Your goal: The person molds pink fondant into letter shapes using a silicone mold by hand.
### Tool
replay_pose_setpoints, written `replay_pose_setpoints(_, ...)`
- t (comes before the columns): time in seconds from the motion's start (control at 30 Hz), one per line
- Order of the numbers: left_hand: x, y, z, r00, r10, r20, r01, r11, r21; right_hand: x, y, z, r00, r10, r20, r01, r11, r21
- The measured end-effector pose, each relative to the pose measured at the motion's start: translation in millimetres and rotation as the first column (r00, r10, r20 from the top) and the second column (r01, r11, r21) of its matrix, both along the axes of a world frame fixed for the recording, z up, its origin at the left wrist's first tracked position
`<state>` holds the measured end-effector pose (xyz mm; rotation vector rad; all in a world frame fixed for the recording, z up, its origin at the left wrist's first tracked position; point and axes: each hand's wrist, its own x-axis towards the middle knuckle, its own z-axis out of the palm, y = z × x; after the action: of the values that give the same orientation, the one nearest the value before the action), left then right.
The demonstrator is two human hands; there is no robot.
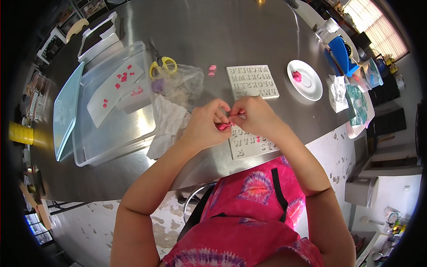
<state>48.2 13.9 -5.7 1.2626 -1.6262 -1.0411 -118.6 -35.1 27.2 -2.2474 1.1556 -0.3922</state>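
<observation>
My left hand [208,122] and my right hand [254,115] meet over the near edge of the steel table [213,31]. Between the fingers of both sits a small lump of pink clay [223,126]; the right fingertips pinch at its top. Just under the hands lies a white letter mould [249,143], partly hidden, with one pink-filled letter. A second white letter mould [251,81] lies farther back. Two small pink clay bits [212,69] rest on the table beyond the hands.
A clear plastic tub [111,129] at left holds a white sheet with pink letters [114,91]; its lid [66,109] lies beside it. Yellow-handled scissors [163,63], a crumpled plastic bag [182,84], a white cloth [167,124], and a white plate with pink clay [305,80] surround the hands.
</observation>
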Motion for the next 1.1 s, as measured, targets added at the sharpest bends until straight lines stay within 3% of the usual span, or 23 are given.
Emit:
replay_pose_setpoints(0.07, 0, 0, 1, 1.000, -0.003, 0.005, 0.002, 1.000, 0.015, -1, 1, 2, 1.000, 0.000, -0.025, -0.002, 0.998, -0.059)
replay_pose_setpoints(0.27, 1, -1, 0, 0.999, 0.013, -0.045, -0.009, 0.996, 0.091, -4, -8, 5, 1.000, 0.005, 0.021, -0.008, 0.986, 0.166)
replay_pose_setpoints(0.47, 7, -1, 9, 0.998, -0.062, -0.013, 0.063, 0.992, 0.107, -2, -4, -1, 0.999, 0.047, -0.008, -0.047, 0.998, -0.028)
replay_pose_setpoints(0.53, 9, -1, 14, 0.992, -0.105, -0.077, 0.117, 0.977, 0.177, -3, -5, -2, 0.985, 0.159, -0.064, -0.170, 0.957, -0.235)
replay_pose_setpoints(0.67, 8, -1, 9, 0.992, -0.086, -0.089, 0.104, 0.969, 0.224, 1, -7, 4, 0.972, 0.208, -0.113, -0.233, 0.921, -0.313)
replay_pose_setpoints(0.73, 7, 0, 3, 0.996, -0.083, -0.038, 0.085, 0.994, 0.065, 1, -10, 6, 0.975, 0.194, -0.108, -0.210, 0.964, -0.166)
replay_pose_setpoints(0.77, 7, 0, 3, 0.996, -0.085, -0.038, 0.088, 0.994, 0.064, -1, -15, 3, 0.975, 0.191, -0.109, -0.208, 0.964, -0.167)
replay_pose_setpoints(0.83, 6, 1, 5, 0.998, -0.062, -0.008, 0.062, 0.994, 0.084, -5, -24, -1, 0.991, 0.086, 0.105, -0.113, 0.952, 0.285)
replay_pose_setpoints(1.07, 4, 2, 8, 0.998, -0.045, 0.039, 0.042, 0.995, 0.086, -4, -24, 3, 0.990, 0.129, 0.055, -0.139, 0.954, 0.265)
replay_pose_setpoints(1.1, 2, 3, 11, 0.998, -0.027, 0.050, 0.023, 0.996, 0.086, -2, -21, 5, 0.988, 0.150, 0.021, -0.152, 0.975, 0.165)
